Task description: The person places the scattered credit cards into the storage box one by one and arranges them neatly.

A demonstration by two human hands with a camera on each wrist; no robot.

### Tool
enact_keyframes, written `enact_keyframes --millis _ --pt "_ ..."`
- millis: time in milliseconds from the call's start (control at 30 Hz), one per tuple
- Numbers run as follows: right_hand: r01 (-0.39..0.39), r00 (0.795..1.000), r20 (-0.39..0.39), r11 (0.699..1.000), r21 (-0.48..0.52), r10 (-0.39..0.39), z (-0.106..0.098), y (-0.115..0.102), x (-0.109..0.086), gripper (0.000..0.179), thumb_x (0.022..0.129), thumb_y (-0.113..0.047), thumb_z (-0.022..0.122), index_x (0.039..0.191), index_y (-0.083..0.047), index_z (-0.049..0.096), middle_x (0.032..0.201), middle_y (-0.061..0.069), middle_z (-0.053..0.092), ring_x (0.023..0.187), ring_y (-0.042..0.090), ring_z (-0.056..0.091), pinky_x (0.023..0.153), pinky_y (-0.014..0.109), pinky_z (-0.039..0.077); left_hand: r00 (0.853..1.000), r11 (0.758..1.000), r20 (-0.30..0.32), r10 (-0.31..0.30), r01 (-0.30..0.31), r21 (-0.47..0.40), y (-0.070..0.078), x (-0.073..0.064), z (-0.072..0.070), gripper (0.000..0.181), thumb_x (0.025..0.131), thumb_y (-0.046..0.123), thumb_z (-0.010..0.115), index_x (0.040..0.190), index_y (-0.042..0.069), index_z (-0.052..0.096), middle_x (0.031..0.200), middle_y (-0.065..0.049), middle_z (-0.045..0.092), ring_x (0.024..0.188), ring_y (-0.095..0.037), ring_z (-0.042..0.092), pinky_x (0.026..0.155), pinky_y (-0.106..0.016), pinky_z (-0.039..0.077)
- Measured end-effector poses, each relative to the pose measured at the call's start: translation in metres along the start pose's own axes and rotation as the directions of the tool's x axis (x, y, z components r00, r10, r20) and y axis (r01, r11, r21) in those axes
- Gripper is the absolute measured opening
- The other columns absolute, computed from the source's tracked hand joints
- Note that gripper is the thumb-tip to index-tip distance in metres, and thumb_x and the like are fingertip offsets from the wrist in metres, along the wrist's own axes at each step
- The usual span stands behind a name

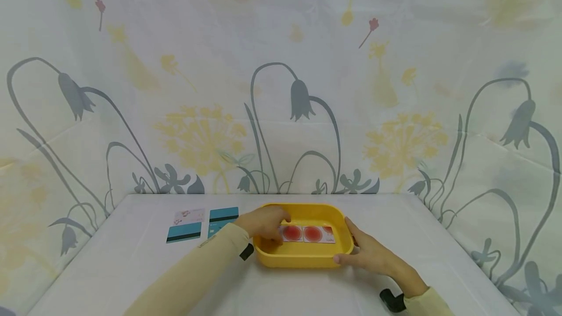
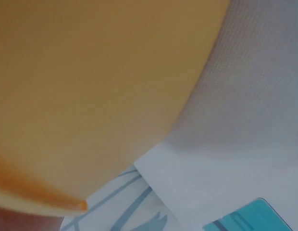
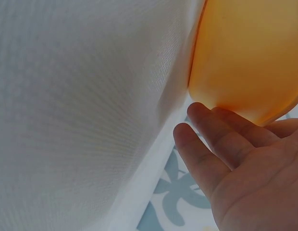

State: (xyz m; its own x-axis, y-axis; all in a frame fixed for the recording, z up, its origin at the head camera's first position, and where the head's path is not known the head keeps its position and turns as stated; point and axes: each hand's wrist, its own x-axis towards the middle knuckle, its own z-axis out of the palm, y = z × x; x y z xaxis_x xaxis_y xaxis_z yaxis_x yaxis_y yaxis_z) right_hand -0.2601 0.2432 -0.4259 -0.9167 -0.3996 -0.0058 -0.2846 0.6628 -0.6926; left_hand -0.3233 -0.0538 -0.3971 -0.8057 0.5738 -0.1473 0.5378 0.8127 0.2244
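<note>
A yellow tray [image 1: 303, 261] stands on the white table. White cards with red circles [image 1: 313, 234] lie side by side on its floor. My left hand [image 1: 263, 222] reaches over the tray's left end, its fingers bent down beside the left card; I cannot tell whether they hold anything. At the right end of the tray is my right hand [image 1: 369, 252], thumb at the front corner and index finger up along the rim. In the right wrist view, the fingers of this hand [image 3: 245, 154] extend nearly straight against the tray's outer wall [image 3: 250, 53].
Left of the tray lie several cards: a blue card with a black stripe [image 1: 183, 232], a pale floral card [image 1: 190, 216] and another striped blue card [image 1: 224, 214]. My left sleeve [image 1: 193, 267] passes in front of them. A flower-patterned backdrop [image 1: 281, 135] rises behind the table.
</note>
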Motion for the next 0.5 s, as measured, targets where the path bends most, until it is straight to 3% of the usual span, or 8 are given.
enact_keyframes --millis 167,500 --pt "0.001 1.0 -0.005 1.0 -0.015 -0.001 0.0 0.0 0.0 0.108 0.079 -0.046 0.073 0.151 0.002 0.009 0.151 0.023 0.027 0.13 0.034 0.041 0.105 0.055 0.031 1.0 0.994 -0.02 -0.019 0.016 -0.108 -0.001 -0.008 -0.005 0.049 0.079 0.026 0.077 0.125 0.015 0.061 0.11 0.004 0.061 0.092 -0.011 0.053 0.089 -0.03 0.047" --pt "0.002 1.0 -0.009 1.0 -0.016 -0.003 0.0 0.001 0.001 0.108 0.079 -0.046 0.074 0.151 0.002 0.009 0.151 0.023 0.027 0.13 0.034 0.041 0.105 0.055 0.03 0.993 0.993 -0.116 0.01 -0.023 -0.117 0.0 -0.032 -0.012 0.045 0.084 0.027 0.073 0.125 0.015 0.06 0.117 -0.001 0.059 0.102 -0.015 0.054 0.096 -0.035 0.045"
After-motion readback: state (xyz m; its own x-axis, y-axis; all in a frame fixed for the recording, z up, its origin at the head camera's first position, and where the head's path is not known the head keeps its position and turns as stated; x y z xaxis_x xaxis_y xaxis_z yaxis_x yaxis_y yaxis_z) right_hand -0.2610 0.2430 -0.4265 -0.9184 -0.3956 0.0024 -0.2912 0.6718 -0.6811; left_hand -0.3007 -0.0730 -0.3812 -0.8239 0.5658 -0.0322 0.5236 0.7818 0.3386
